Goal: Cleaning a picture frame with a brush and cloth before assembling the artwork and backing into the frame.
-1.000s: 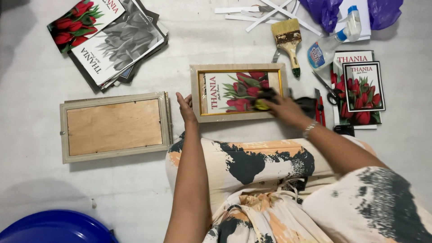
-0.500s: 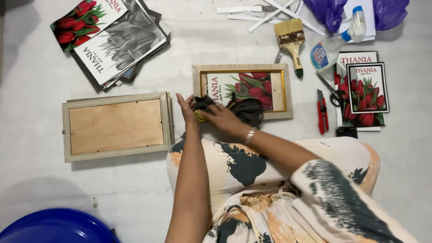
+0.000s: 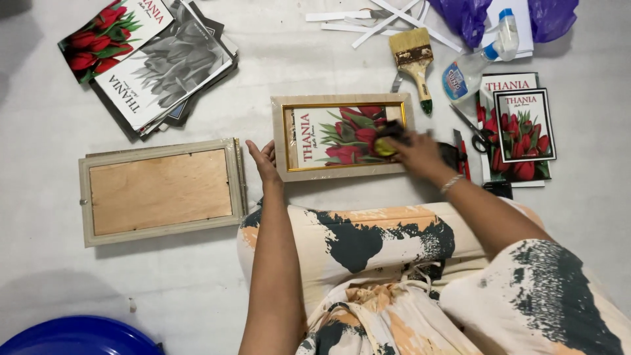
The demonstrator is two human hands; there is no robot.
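A pale wooden picture frame (image 3: 342, 98) with a gold inner edge lies face up on the floor, showing a print of red tulips. My left hand (image 3: 264, 162) rests flat against the frame's left end, fingers together. My right hand (image 3: 415, 152) presses a dark cloth with a yellow patch (image 3: 385, 139) onto the right part of the glass.
A second frame (image 3: 161, 190) lies face down at the left, its plywood back up. Stacked tulip prints (image 3: 141, 56) sit top left, more prints (image 3: 522, 125) at the right. A paintbrush (image 3: 414, 62), spray bottle (image 3: 476, 59), scissors (image 3: 474, 131) and a blue basin (image 3: 79, 336) are nearby.
My right hand swept the cloth from the frame's right side to its left end, then back to the right side. My left hand stayed at the frame's left end.
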